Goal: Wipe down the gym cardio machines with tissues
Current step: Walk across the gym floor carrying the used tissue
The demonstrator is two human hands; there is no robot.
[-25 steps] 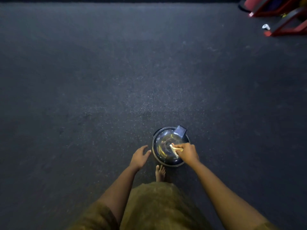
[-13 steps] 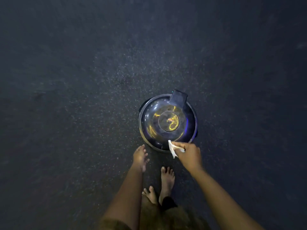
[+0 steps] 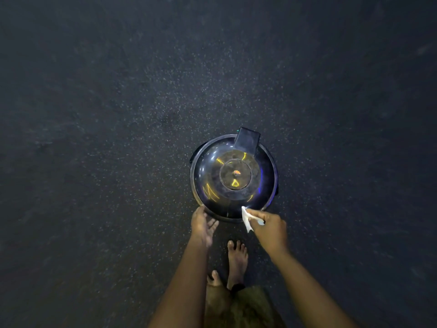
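A small white tissue (image 3: 246, 217) sits a bit below the middle of the frame, a little to the right. It is crumpled and thin, with one pointy end up and one pointy end down. The right hand (image 3: 269, 227) pinches it, with fingers curled round it. The top tip of the tissue touches the near edge of a round, shiny, dark dome (image 3: 233, 176). The dome stands on the dark, speckled floor (image 3: 118, 138). Yellow light lines shine on it, and a black flap (image 3: 247, 140) sticks up at its far edge. The left hand (image 3: 203, 224) holds nothing, fingers loose, at the dome's lower left rim. A bare foot (image 3: 237, 259) stands just below the hands.
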